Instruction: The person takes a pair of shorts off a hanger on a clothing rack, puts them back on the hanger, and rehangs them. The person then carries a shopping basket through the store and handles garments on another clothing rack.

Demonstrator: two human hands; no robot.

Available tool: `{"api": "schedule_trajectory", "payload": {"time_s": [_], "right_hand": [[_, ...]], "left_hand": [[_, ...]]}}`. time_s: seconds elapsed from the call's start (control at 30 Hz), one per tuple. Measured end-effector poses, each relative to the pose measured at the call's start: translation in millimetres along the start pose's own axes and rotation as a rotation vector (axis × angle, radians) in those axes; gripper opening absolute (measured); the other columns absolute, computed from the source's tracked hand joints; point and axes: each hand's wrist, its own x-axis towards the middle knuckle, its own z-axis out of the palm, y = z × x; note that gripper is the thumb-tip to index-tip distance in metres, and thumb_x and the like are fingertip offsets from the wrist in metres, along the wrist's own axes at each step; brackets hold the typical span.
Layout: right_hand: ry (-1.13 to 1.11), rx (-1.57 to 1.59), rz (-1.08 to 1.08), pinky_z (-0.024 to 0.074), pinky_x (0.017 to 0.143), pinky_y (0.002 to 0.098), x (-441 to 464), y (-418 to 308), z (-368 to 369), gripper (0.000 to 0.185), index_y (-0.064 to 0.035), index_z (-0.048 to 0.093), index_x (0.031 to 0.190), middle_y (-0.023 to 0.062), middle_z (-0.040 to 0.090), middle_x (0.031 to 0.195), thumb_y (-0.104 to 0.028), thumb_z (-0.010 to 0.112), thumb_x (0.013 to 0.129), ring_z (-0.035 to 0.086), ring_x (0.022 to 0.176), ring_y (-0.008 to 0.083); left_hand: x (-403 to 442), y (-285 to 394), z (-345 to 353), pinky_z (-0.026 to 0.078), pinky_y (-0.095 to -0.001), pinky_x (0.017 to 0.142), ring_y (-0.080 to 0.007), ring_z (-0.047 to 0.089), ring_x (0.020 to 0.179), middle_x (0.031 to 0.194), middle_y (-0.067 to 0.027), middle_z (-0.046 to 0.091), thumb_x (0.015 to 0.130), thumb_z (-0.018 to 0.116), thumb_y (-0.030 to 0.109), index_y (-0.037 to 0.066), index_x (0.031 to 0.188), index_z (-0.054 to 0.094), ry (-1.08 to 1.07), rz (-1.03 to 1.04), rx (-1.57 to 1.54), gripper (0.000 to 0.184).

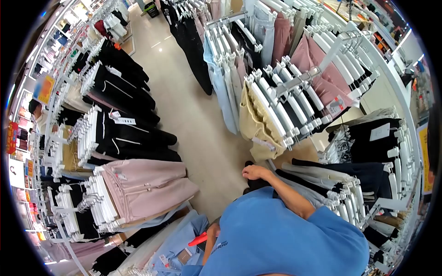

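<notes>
My left hand (212, 231) is low at my left side, partly hidden by my blue shirt. Its fingers are closed round a narrow red object (198, 239) whose kind I cannot make out. Light blue jeans (184, 232) with tags hang just beyond that hand. In front of my body, my right hand (254, 172) is held over the aisle with its fingers curled in, and nothing shows in them. A dark shape, perhaps a shoe, appears just past its fingers. The nearest garments to it are pale yellow trousers (260, 124) on white hangers.
A shiny tiled aisle (184, 115) runs ahead between clothes racks. On the left hang pink trousers (147, 186) and black trousers (129, 135). To the right stands a metal rack (297, 83) of trousers, with more dark garments (375, 138) beside me. A dark basket (150, 9) is far ahead.
</notes>
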Motion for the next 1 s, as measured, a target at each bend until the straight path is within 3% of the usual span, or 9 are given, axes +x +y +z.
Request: {"api": "schedule_trajectory", "payload": {"time_s": [0.23,0.3,0.4,0.5,0.6,0.7,0.73,0.87,1.0], "right_hand": [[0.195,0.118,-0.123,0.0525,0.087,0.0434,74,30,-40,0.031,-0.0012,0.070,0.111,0.0188,0.071,0.107,-0.024,0.059,0.093,0.067,0.102,0.0353],[0.280,0.141,-0.254,0.0534,0.085,0.0405,89,38,-51,0.031,-0.0001,0.069,0.113,0.0166,0.072,0.103,-0.023,0.058,0.094,0.068,0.096,0.0302],[0.186,0.210,-0.172,0.0538,0.079,0.0338,112,48,-56,0.033,0.0035,0.067,0.116,0.0114,0.071,0.099,-0.020,0.057,0.096,0.067,0.088,0.0194],[-0.025,0.330,-0.036,0.0537,0.075,0.0305,122,27,-57,0.034,0.0033,0.065,0.121,0.0106,0.070,0.103,-0.021,0.058,0.098,0.066,0.086,0.0163],[-0.174,0.417,0.053,0.0543,0.077,0.0298,137,11,-54,0.035,0.0010,0.063,0.125,0.0108,0.070,0.106,-0.022,0.059,0.100,0.067,0.088,0.0169],[-0.229,0.630,0.274,0.0546,0.076,0.0299,155,-2,-57,0.036,-0.0003,0.062,0.128,0.0110,0.069,0.107,-0.024,0.059,0.100,0.067,0.088,0.0173],[-0.207,0.703,0.311,0.0551,0.072,0.0308,167,8,-54,0.038,0.0009,0.060,0.129,0.0123,0.070,0.106,-0.023,0.059,0.101,0.067,0.083,0.0188],[-0.107,0.520,0.361,0.0521,0.061,0.0300,210,103,-56,0.020,0.0015,0.067,0.102,0.0096,0.068,0.084,-0.015,0.057,0.098,0.064,0.067,0.0190],[-0.133,0.539,0.357,0.0529,0.058,0.0317,221,117,-88,0.025,0.0036,0.066,0.107,0.0071,0.066,0.079,-0.016,0.053,0.099,0.064,0.068,0.0193]], "left_hand": [[35,-47,22,0.055,-0.0477,0.081,-0.0336,0.070,0.100,0.106,-0.0116,0.074,0.093,0.048,0.041,0.015,0.104,0.074,0.042,0.164,0.100,0.038],[-15,44,-19,0.052,-0.0497,0.082,-0.0305,0.070,0.101,0.107,-0.0109,0.073,0.087,0.056,0.031,0.014,0.107,0.073,0.281,-0.353,0.281,0.031],[-62,46,-23,0.031,-0.0485,0.112,-0.0333,0.044,0.135,0.140,-0.0196,0.049,0.083,0.065,0.026,0.002,0.149,0.037,0.968,-0.674,0.228,0.076],[-79,54,-32,0.038,-0.0455,0.108,-0.0347,0.047,0.131,0.148,-0.0221,0.041,0.078,0.078,0.029,0.000,0.155,0.024,1.180,-0.921,0.030,0.099],[-55,42,-42,0.052,-0.0439,0.089,-0.0325,0.063,0.106,0.128,-0.0216,0.057,0.082,0.078,0.027,-0.003,0.140,0.043,1.380,-1.421,-0.297,0.074],[-23,-56,20,0.052,-0.0353,0.057,-0.0239,0.064,0.066,0.089,-0.0135,0.066,0.090,0.072,0.028,-0.002,0.109,0.057,1.295,-0.669,-1.668,0.039],[-26,-36,-1,0.038,-0.0305,0.040,-0.0153,0.048,0.044,0.060,-0.0025,0.053,0.095,0.065,0.027,0.004,0.085,0.054,1.374,-0.453,-2.110,0.028],[-16,-15,-27,0.032,-0.0292,0.037,-0.0114,0.041,0.042,0.055,0.0030,0.042,0.098,0.063,0.035,0.012,0.085,0.056,1.426,-0.840,-2.110,0.027],[-16,12,-53,0.031,-0.0274,0.038,-0.0096,0.039,0.041,0.054,0.0048,0.041,0.098,0.063,0.042,0.014,0.082,0.056,1.370,-0.890,-2.118,0.033]]}}
